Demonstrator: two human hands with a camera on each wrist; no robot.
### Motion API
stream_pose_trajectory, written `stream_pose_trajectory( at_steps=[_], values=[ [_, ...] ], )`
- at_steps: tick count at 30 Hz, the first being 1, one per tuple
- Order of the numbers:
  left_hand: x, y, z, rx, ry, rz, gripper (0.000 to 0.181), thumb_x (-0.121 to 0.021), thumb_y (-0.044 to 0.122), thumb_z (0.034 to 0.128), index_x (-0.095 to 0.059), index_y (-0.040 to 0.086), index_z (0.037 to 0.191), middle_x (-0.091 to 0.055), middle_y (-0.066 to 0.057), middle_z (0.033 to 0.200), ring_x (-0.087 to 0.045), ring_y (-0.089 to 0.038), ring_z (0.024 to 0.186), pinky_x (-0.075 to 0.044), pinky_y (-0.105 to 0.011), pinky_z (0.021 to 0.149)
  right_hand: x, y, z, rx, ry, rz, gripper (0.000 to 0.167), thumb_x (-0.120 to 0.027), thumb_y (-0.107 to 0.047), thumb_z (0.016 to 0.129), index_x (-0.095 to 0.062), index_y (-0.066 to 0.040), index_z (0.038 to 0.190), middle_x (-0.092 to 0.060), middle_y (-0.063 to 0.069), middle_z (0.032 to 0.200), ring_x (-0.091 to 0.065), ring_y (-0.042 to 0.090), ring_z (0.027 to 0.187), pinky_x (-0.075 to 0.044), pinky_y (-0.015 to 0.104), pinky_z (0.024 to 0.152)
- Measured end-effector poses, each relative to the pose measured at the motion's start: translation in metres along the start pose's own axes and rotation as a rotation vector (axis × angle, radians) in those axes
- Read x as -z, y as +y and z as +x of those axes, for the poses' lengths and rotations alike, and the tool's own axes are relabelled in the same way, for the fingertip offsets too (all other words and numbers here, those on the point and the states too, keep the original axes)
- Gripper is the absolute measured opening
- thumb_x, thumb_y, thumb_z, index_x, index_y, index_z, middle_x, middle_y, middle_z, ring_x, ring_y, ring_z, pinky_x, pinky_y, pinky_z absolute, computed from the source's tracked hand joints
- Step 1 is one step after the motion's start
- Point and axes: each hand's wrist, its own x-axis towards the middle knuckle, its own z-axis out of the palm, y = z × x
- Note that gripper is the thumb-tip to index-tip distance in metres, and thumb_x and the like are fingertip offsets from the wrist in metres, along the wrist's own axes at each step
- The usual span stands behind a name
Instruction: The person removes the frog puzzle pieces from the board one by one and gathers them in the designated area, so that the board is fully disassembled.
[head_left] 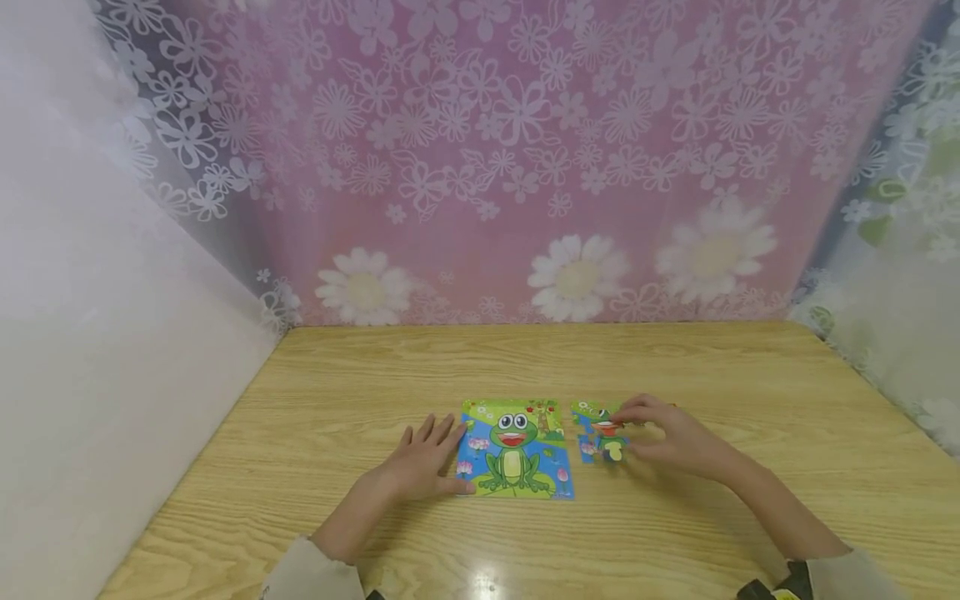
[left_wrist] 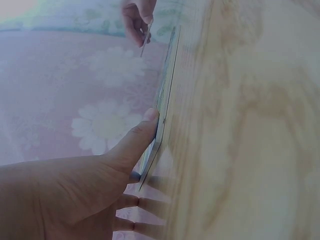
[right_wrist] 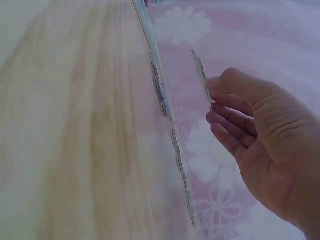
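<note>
Green frog picture (head_left: 512,457): flat on the desk (head_left: 645,533), just to the right of the left fingers; a frog with a red mouth on a leaf, blue water and pink flowers about it.
Left hand (head_left: 416,468): fingers straight and spread apart; the thumb rests on the picture's near left corner, the index fingertip at its left edge.
Right hand (head_left: 678,437): fingers clamped, thumb opposite, on one thin piece (right_wrist: 201,75), held clear of the desk.
Other pieces (head_left: 588,450): on the desk below and to the left of the right fingers, between them and the picture, a narrow gap from it; parts of a frog show.
Backdrop (head_left: 480,217): pink with white flowers, beyond both hands' fingers.
Sleeves (head_left: 311,573): pale, behind the fingers, up the forearms.
</note>
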Motion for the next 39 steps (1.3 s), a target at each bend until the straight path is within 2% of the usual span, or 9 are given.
stream_pose_trajectory(
  at_steps=[5, 10, 13, 20, 27, 33, 39],
  values=[
    [0.000, -0.001, 0.000, -0.002, -0.001, -0.007, 0.089, -0.056, 0.056, 0.0833, -0.020, 0.006, 0.147, -0.011, -0.020, 0.149, -0.002, -0.042, 0.134, -0.005, -0.060, 0.102, 0.007, 0.011, -0.014, 0.020, 0.022, -0.030, 0.033, -0.072, -0.006, 0.079, -0.064, -0.006, 0.112, -0.054, 0.002, 0.110, -0.053, 0.024, 0.099, -0.049, 0.043, 0.073],
    [0.001, 0.000, -0.001, 0.001, -0.001, -0.012, 0.088, -0.057, 0.055, 0.0834, -0.021, 0.005, 0.146, -0.011, -0.020, 0.149, -0.003, -0.042, 0.134, -0.005, -0.060, 0.102, 0.011, 0.018, -0.023, -0.023, 0.003, 0.003, 0.035, -0.072, -0.010, 0.080, -0.063, -0.005, 0.113, -0.052, 0.015, 0.118, -0.044, 0.043, 0.111, -0.045, 0.055, 0.077],
    [0.001, 0.001, -0.002, 0.003, -0.003, -0.006, 0.088, -0.057, 0.055, 0.0834, -0.021, 0.005, 0.146, -0.011, -0.020, 0.149, -0.003, -0.043, 0.134, -0.006, -0.061, 0.102, 0.012, 0.022, -0.026, -0.038, -0.008, 0.014, 0.034, -0.072, -0.011, 0.080, -0.063, -0.005, 0.113, -0.052, 0.015, 0.117, -0.038, 0.049, 0.115, -0.041, 0.061, 0.079],
    [0.002, 0.004, -0.003, 0.000, -0.003, -0.020, 0.087, -0.058, 0.054, 0.0836, -0.022, 0.004, 0.146, -0.012, -0.021, 0.149, -0.004, -0.043, 0.133, -0.006, -0.061, 0.102, 0.009, 0.031, -0.031, -0.041, -0.016, -0.011, 0.029, -0.071, -0.016, 0.082, -0.065, -0.011, 0.110, -0.055, 0.002, 0.112, -0.049, 0.036, 0.104, -0.044, 0.056, 0.078],
    [0.002, 0.004, -0.003, 0.001, 0.000, -0.016, 0.087, -0.058, 0.054, 0.0838, -0.021, 0.004, 0.146, -0.012, -0.021, 0.149, -0.003, -0.043, 0.134, -0.005, -0.060, 0.102, 0.009, 0.036, -0.032, -0.001, -0.019, -0.024, 0.029, -0.072, -0.013, 0.080, -0.065, -0.008, 0.108, -0.057, 0.004, 0.111, -0.050, 0.034, 0.105, -0.042, 0.059, 0.081],
    [0.003, 0.004, -0.002, 0.000, -0.003, -0.019, 0.087, -0.058, 0.053, 0.0839, -0.021, 0.005, 0.146, -0.011, -0.020, 0.149, -0.003, -0.043, 0.134, -0.005, -0.060, 0.102, 0.009, 0.035, -0.033, -0.018, -0.041, -0.021, 0.029, -0.071, -0.015, 0.082, -0.065, -0.007, 0.109, -0.056, 0.005, 0.112, -0.050, 0.037, 0.104, -0.042, 0.058, 0.081],
    [0.001, 0.002, -0.002, 0.001, -0.004, -0.008, 0.087, -0.057, 0.054, 0.0840, -0.021, 0.005, 0.146, -0.010, -0.020, 0.150, -0.003, -0.043, 0.134, -0.005, -0.060, 0.102, 0.009, 0.035, -0.033, -0.026, -0.059, -0.041, 0.027, -0.070, -0.017, 0.083, -0.065, -0.009, 0.109, -0.055, 0.004, 0.111, -0.051, 0.034, 0.103, -0.043, 0.054, 0.081]
  ],
)
